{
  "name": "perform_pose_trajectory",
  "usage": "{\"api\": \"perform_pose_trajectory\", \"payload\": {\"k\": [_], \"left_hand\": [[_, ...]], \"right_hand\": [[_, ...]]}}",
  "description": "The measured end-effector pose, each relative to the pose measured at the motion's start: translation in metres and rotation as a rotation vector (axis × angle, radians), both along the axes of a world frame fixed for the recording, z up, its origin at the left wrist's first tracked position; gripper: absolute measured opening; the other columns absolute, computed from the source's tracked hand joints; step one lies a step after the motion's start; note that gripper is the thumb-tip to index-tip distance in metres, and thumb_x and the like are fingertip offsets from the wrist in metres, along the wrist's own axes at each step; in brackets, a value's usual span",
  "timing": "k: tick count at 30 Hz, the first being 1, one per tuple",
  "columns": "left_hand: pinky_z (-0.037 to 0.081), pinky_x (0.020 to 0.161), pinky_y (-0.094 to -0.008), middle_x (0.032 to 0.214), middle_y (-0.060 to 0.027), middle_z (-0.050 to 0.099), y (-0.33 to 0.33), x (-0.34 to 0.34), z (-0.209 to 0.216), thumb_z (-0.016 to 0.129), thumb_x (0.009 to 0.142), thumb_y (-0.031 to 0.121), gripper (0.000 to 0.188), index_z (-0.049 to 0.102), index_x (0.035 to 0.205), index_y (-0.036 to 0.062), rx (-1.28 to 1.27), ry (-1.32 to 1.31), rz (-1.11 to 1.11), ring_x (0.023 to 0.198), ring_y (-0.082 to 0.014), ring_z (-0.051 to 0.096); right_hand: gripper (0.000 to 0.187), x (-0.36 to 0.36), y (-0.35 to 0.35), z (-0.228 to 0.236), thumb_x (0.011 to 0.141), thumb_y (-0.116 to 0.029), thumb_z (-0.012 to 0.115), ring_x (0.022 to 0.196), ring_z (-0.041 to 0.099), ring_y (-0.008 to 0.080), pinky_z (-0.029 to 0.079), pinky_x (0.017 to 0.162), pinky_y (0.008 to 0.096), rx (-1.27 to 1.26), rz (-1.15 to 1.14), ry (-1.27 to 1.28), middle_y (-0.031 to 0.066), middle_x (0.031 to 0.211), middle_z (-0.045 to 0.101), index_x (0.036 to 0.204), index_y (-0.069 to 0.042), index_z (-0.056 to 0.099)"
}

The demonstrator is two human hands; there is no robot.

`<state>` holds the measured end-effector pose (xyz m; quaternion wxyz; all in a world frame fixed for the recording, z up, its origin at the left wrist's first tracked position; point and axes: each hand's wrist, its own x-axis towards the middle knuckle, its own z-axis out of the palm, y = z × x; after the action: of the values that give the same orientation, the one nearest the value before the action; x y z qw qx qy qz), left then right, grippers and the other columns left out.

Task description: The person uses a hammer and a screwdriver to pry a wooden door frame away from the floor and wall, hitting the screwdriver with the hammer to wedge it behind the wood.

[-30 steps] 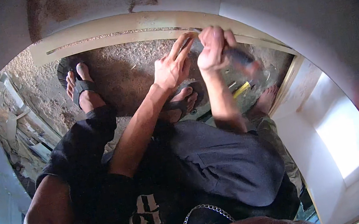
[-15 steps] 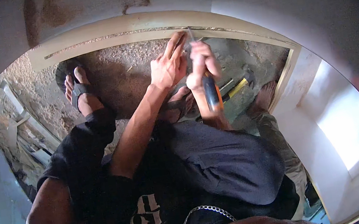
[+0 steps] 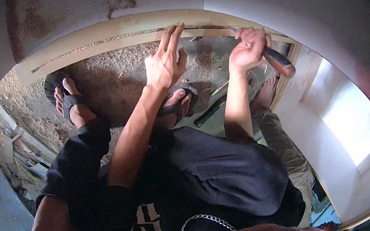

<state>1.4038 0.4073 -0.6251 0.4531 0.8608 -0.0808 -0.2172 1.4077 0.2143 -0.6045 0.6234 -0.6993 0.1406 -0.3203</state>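
A pale cream board (image 3: 132, 25) curves across the far side, with a long narrow groove along it that holds crumbly debris. My left hand (image 3: 163, 66) rests its stretched index and middle fingertips on the board at the groove, and it holds nothing. Farther right, my right hand (image 3: 249, 49) is closed around a chisel (image 3: 281, 64) with a black and orange handle. The handle sticks out to the lower right, while the thin metal blade points left to the groove. The fingers partly cover the blade.
My sandalled feet (image 3: 78, 110) stand on the dusty floor. A black-handled tool (image 3: 211, 111) lies by my right foot. Another person's bare foot (image 3: 268, 92) is at the right, beside a white boxed panel (image 3: 317, 143). Wood scraps (image 3: 24, 126) lie at the left.
My right hand has moved right along the board with the chisel, away from my left hand. The chisel has swung from nearly upright to a slant. The view has shifted slightly.
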Motion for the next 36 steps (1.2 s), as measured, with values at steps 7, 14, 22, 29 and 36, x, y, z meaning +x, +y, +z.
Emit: {"api": "perform_pose_trajectory", "payload": {"k": [7,14,22,29,36], "left_hand": [[0.058,0.065,-0.0361,0.125,-0.0115,0.06,0.006,0.004,-0.001,0.061,0.087,0.014,0.053,0.046,0.138,0.0123,-0.026,-0.253,0.102,0.091,-0.0269,0.068],[0.054,0.057,-0.0281,0.118,-0.0127,0.06,0.022,0.042,-0.004,0.063,0.082,0.002,0.044,0.056,0.126,0.0054,-0.243,-0.544,0.476,0.073,-0.0156,0.063],[0.051,0.06,-0.0223,0.113,-0.0089,0.063,0.121,0.11,0.008,0.067,0.084,0.001,0.045,0.053,0.126,0.0011,-0.117,-0.76,0.655,0.08,-0.0124,0.064],[0.05,0.078,-0.0294,0.111,-0.01,0.063,0.108,0.1,-0.027,0.068,0.083,0.007,0.048,0.053,0.129,0.0027,-0.092,-0.645,0.63,0.093,-0.0185,0.062],[0.044,0.094,-0.041,0.119,-0.0174,0.057,0.119,0.093,-0.045,0.069,0.085,0.022,0.052,0.05,0.128,0.0018,0.017,-0.709,0.575,0.107,-0.0332,0.057]], "right_hand": [[0.024,-0.004,0.039,-0.016,0.094,-0.004,0.047,0.055,0.035,0.0122,0.037,0.053,0.0311,-0.015,0.005,0.016,0.0016,0.059,0.036,0.073,-0.01,0.037],[0.02,0.017,0.151,0.004,0.088,-0.012,0.053,0.065,0.047,0.0121,0.036,0.061,0.0294,0.313,-0.059,0.347,-0.0004,0.063,0.043,0.069,-0.008,0.05],[0.032,0.007,0.007,-0.016,0.088,-0.019,0.043,0.05,0.034,0.013,0.029,0.049,0.0311,0.357,0.073,0.137,-0.0006,0.053,0.033,0.058,-0.015,0.033],[0.024,0.002,0.088,-0.024,0.087,-0.018,0.049,0.047,0.034,0.0138,0.03,0.046,0.031,0.292,-0.101,-0.096,0.0014,0.052,0.038,0.066,-0.012,0.039],[0.031,0.017,0.05,-0.021,0.087,-0.018,0.042,0.049,0.023,0.0134,0.022,0.049,0.0319,0.308,0.08,0.157,-0.0002,0.054,0.026,0.059,-0.016,0.03]]}}
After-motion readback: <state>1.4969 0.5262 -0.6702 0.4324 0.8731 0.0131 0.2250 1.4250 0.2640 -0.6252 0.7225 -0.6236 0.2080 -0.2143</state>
